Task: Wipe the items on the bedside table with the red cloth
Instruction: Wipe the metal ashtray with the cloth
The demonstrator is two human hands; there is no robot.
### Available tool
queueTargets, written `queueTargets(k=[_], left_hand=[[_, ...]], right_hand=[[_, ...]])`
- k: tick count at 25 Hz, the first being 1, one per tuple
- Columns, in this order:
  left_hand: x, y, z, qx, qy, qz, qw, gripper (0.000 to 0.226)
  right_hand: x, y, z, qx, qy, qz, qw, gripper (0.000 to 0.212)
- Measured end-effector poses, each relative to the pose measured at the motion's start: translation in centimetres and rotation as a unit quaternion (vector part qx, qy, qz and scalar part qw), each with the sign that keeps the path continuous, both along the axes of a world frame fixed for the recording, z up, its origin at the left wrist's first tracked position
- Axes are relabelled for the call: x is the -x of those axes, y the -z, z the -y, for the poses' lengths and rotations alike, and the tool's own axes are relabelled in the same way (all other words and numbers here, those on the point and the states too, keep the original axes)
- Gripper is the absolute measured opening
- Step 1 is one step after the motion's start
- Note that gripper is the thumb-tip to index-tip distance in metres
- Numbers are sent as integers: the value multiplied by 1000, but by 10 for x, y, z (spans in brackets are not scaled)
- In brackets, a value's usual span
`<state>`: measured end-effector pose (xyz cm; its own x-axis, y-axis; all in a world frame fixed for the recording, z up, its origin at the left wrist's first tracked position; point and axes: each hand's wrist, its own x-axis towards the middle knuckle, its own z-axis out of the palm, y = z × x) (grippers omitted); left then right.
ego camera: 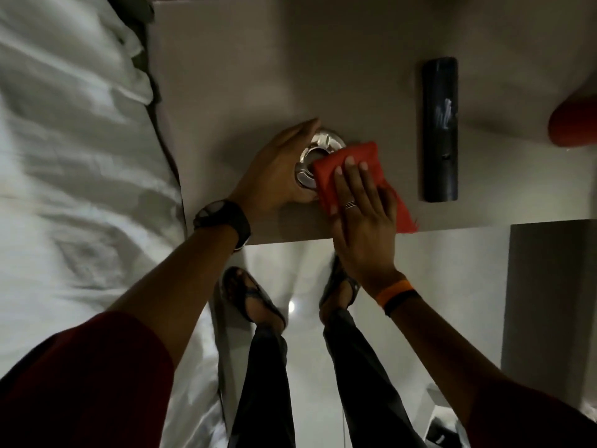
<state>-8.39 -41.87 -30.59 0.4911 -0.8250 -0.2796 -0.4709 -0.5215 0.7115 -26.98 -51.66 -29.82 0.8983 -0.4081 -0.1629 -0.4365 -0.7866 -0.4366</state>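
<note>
Right hand (pixel 361 218) lies flat, fingers together, pressing the red cloth (pixel 352 166) onto the right side of a shiny metal dish (pixel 318 150) at the centre of the frame. Left hand (pixel 274 176) cups the dish from the left, fingers curled round its rim to steady it.

By size: the white bed (pixel 71 150) fills the left of the frame; the pale table (pixel 258 66) spans the upper middle. On it, right of the cloth and apart from it, lies a dark cylinder (pixel 441 130), lengthwise up the frame. A red rounded object (pixel 575 124) sits at the right edge, cut off; what it is I cannot tell.

The step in hand looks to be wiping the dish. Next, I judge, the cloth must cover the rest of the dish, then go right to the cylinder, which may roll unless held.
</note>
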Motion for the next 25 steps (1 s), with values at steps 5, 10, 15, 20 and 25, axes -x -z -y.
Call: queueTargets(k=[5,10,15,20,25], left_hand=[[2,-3,0,14,-3,9,1000,115],[7,-5,2,-16,-14,-18,1000,109],[72,-16,-26,-20,-133,-8,991,121],[63,-14,-27,3,-138,34,990,113],[33,-7,-2,18,-44,-7,999,117]], right_hand=[[-68,7,27,4,59,-2,998,51],[10,1,-9,-21,1,36,999,49],[-44,5,23,-121,71,29,990,49],[-68,11,57,-110,-51,-5,993,51],[-69,10,49,-139,-32,26,989,48]])
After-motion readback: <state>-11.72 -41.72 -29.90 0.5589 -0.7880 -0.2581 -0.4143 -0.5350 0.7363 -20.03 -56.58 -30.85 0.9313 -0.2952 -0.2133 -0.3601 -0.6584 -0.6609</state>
